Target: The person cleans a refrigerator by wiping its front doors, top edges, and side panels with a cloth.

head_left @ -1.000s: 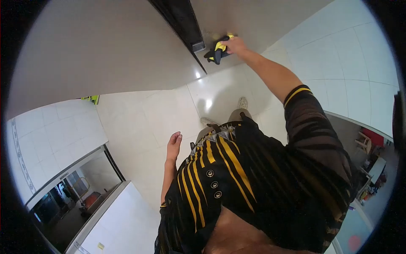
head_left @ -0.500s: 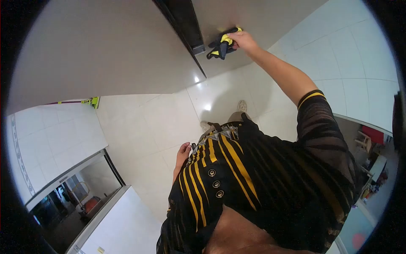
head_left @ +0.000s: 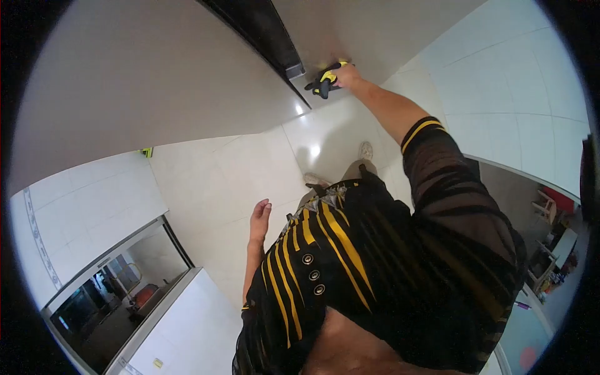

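Observation:
My right hand [head_left: 347, 75] is closed around a bunched black-and-yellow glove [head_left: 326, 80], with dark finger-like ends hanging below it. The glove is pressed against, or very close to, a smooth grey-brown upright panel [head_left: 359, 34]. Just left of it, a dark recessed strip [head_left: 265, 34] runs down between this panel and a wider one [head_left: 156, 69]. My left hand [head_left: 260, 217] hangs beside my waist, away from any object. Its fingers are loosely bent and nothing shows in them.
Pale glossy tiles cover the floor [head_left: 219, 175]. White tiled walls [head_left: 500, 87] rise at both sides. A framed opening [head_left: 119, 281] at lower left looks into a darker room. Beyond the right wall are shelves [head_left: 559, 250] with small items. Something bright green [head_left: 147, 152] lies by the left wall.
My right hand has moved down and slightly left along the panel with the glove. My left hand has risen a little and moved left. The view has shifted slightly.

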Motion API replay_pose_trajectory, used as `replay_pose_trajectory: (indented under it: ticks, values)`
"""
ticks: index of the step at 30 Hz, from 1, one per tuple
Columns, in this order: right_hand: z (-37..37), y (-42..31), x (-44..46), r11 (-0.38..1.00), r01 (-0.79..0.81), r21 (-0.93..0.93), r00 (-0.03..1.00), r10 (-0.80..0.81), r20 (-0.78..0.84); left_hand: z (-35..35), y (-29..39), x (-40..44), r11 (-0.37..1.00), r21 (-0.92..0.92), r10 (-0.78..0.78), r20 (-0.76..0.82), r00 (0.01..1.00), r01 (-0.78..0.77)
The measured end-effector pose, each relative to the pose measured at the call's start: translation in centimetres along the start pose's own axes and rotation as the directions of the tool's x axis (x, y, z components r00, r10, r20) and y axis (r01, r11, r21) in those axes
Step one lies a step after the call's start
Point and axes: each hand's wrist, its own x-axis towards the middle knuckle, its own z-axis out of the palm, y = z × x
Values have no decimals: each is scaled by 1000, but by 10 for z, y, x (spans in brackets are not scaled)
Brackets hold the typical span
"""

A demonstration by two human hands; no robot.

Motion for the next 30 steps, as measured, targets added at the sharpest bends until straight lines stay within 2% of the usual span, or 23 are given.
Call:
replay_pose_trajectory:
  ticks: [1,2,3,4,5,6,8,10,11,12,14,16,18,20,21,24,26,28,30]
  values:
    - [-4,1,7,995,39,-93,998,-33,62,0,-5,-3,1000,-8,-16,21,1000,17]
    - [-12,5,12,995,41,-86,998,-36,56,2,-12,-3,999,-20,-26,45,999,27]
    - [-20,16,15,865,442,-239,895,-443,50,3,-22,-4,997,-36,-60,65,996,63]
    - [-26,20,15,556,738,-382,633,-766,109,6,-25,-5,998,-37,-55,75,996,57]
    - [-39,-23,-40,958,259,121,965,-263,20,8,-28,-6,994,-57,-82,104,991,89]
    - [-50,-37,-53,959,257,121,966,-260,8,7,-30,-5,990,-71,-113,135,984,123]
    - [-65,-54,-69,892,382,240,918,-395,8,5,-40,7,988,-72,-125,185,975,140]
    - [-69,-64,-77,909,357,215,933,-360,-29,9,-33,16,985,-70,-137,228,964,157]
    - [-68,-64,-78,917,332,222,942,-335,-26,6,-27,22,992,59,-121,225,967,110]
    - [-66,-64,-74,923,308,228,950,-313,-19,4,-23,30,992,56,-123,234,964,113]
    - [-56,-54,-63,928,284,242,957,-289,-17,-3,-21,40,991,130,-1,226,974,-29]
    - [-48,-51,-53,983,181,25,983,-182,30,-8,-9,43,993,110,15,212,977,-39]
    - [-32,-32,-32,991,131,-4,991,-131,1,-15,4,39,997,77,18,128,992,-28]
    - [-14,5,13,878,359,-317,933,-350,87,-14,10,29,996,86,17,90,996,-25]
    - [-11,-15,-15,999,7,-53,997,-11,-76,-14,4,25,998,59,25,67,997,-29]
    - [-9,-8,-10,999,11,-37,1000,-12,-9,-13,-5,7,998,46,32,34,999,-34]
    - [-14,-4,-12,996,59,-63,998,-58,7,-5,-17,0,1000,-16,-16,49,999,16]
    - [-31,-17,-35,948,297,115,954,-300,11,0,-30,-4,999,-5,-33,75,997,33]
    - [-46,-39,-51,943,298,145,954,-299,-18,6,-48,0,991,-54,-115,139,984,124]
